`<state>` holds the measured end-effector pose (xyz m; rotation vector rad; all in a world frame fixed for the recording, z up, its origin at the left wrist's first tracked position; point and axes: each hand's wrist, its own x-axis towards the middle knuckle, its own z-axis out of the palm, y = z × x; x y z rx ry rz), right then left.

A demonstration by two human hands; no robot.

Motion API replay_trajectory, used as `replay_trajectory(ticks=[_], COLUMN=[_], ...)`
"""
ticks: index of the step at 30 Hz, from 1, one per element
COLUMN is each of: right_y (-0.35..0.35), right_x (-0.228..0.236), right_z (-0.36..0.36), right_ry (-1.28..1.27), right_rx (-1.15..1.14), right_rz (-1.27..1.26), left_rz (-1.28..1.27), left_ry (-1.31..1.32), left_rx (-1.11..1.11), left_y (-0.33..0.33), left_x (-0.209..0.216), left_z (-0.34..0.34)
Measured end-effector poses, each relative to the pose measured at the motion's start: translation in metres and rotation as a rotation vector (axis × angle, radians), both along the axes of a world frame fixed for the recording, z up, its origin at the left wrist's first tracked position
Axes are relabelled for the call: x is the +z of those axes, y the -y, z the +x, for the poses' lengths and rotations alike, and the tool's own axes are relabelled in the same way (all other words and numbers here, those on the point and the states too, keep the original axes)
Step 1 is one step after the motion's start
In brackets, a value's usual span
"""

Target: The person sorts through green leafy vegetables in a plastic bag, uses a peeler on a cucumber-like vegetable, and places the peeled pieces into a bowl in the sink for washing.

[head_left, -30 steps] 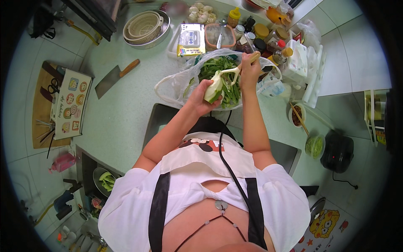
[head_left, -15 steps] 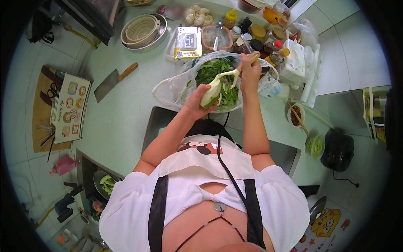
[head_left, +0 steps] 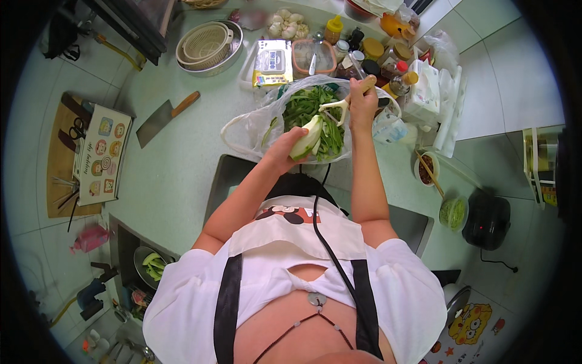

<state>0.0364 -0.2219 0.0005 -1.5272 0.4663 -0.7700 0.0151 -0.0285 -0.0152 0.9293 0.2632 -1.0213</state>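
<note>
In my left hand is a partly peeled gourd, pale greenish white with some green skin near its lower end. My fingers wrap round that lower end, and the bare tip points up and away. My right hand is closed round the handle of a cream Y-shaped peeler. The peeler's head sits just above the gourd's tip, with a small gap between them. Below both hands lies an open clear plastic bag, full of green peelings.
A cleaver lies on the counter to the left. Behind the bag stand a wipes pack, an orange-rimmed container and several jars. Colanders sit at the back left. A sink edges my body; a chili bowl is at right.
The peeler has come off the gourd's tip and shifted slightly right. The gourd has turned in my left hand, so less green skin shows.
</note>
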Motion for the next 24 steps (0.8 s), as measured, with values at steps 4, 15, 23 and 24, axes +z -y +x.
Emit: replay_trajectory(ticks=[4,15,23,24], right_y=[-0.022,0.005,-0.01,-0.011], right_x=[0.01,-0.005,0.008,0.007], right_z=[0.002,-0.004,-0.007,-0.007], right_ry=[-0.05,-0.11,-0.026,-0.027], right_rx=[0.176,-0.061,0.097,0.121], right_rz=[-0.017,-0.162,0.076,0.049], left_rz=[0.047,0.022,-0.014,-0.021], left_ry=[0.068,-0.005,0.032,0.034], left_rx=[-0.039,0.016,-0.02,-0.027], left_y=[0.002,-0.007,-0.007,-0.007], left_x=[-0.001,0.001,0.003,0.003], left_z=[0.002,0.002,0.004,0.004])
